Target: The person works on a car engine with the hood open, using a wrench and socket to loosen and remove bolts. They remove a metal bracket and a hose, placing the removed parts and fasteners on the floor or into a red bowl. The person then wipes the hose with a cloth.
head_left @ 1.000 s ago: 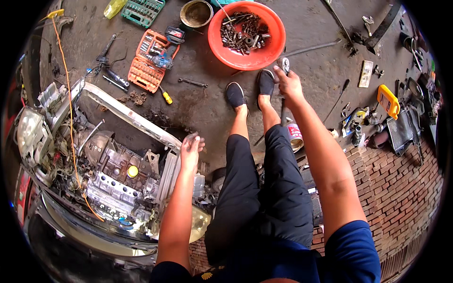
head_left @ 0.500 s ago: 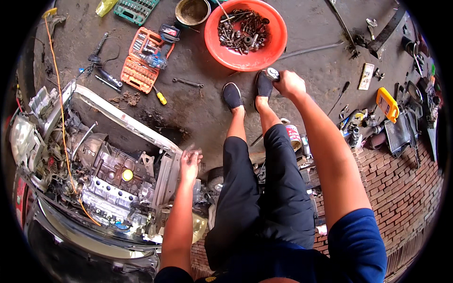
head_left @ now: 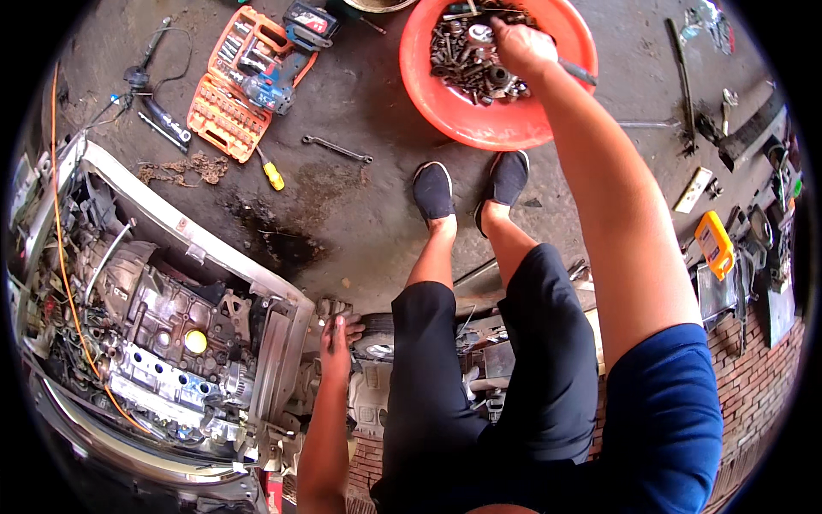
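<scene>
My right hand (head_left: 524, 50) reaches over the red plastic basin (head_left: 428, 120), its fingers closed around a ratchet wrench. The ratchet's round metal head (head_left: 481, 34) shows beyond the fingers, and its dark handle (head_left: 578, 72) sticks out on the other side toward the basin's right rim. Beneath the hand lies a heap of dark sockets and bolts (head_left: 467, 68). My left hand (head_left: 339, 336) hangs low beside the car's front corner, with fingers loosely apart and nothing seen in them. Close by is the engine bay with a bare engine block (head_left: 163, 321).
On the floor lie an orange socket case (head_left: 224, 120), a blue cordless impact driver (head_left: 272, 86), a combination wrench (head_left: 336, 149) and a yellow-handled screwdriver (head_left: 272, 175). Car parts and a yellow jug (head_left: 714, 245) are at the right. An orange cord (head_left: 77, 317) crosses the engine bay.
My right hand has moved forward with the ratchet wrench, from beside my foot to over the basin's metal pieces. My feet now appear nearer the basin. My left hand stays low by the car.
</scene>
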`<state>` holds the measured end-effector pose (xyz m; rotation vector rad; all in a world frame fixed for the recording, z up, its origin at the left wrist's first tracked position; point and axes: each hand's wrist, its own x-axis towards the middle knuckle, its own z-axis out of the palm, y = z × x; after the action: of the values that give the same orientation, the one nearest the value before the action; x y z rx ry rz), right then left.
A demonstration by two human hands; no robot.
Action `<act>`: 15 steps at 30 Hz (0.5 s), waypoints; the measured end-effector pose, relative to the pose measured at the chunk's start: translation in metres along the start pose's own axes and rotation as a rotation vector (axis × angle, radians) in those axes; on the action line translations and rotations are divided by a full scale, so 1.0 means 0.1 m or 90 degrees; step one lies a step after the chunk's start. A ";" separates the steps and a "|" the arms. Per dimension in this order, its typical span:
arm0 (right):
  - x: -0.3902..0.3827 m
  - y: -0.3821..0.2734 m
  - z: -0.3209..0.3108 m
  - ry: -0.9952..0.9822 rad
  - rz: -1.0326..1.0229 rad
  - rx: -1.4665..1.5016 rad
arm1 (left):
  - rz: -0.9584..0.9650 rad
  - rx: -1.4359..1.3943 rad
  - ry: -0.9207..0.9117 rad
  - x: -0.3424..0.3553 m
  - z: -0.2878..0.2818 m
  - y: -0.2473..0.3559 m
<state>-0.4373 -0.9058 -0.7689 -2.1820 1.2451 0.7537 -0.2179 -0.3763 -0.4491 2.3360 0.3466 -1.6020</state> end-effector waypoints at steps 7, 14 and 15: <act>0.47 0.04 0.15 0.146 0.020 0.046 | 0.004 0.045 0.061 -0.02 0.11 0.26; 0.31 0.05 0.31 0.046 -0.073 -0.141 | 0.027 -0.027 0.023 0.14 0.08 0.04; 0.29 0.06 0.32 0.067 -0.089 -0.150 | 0.053 -0.009 0.018 0.16 0.09 0.08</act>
<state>-0.4367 -0.9041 -0.8130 -2.4987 1.0849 0.7689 -0.2174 -0.3864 -0.4662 2.3327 0.2626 -1.5245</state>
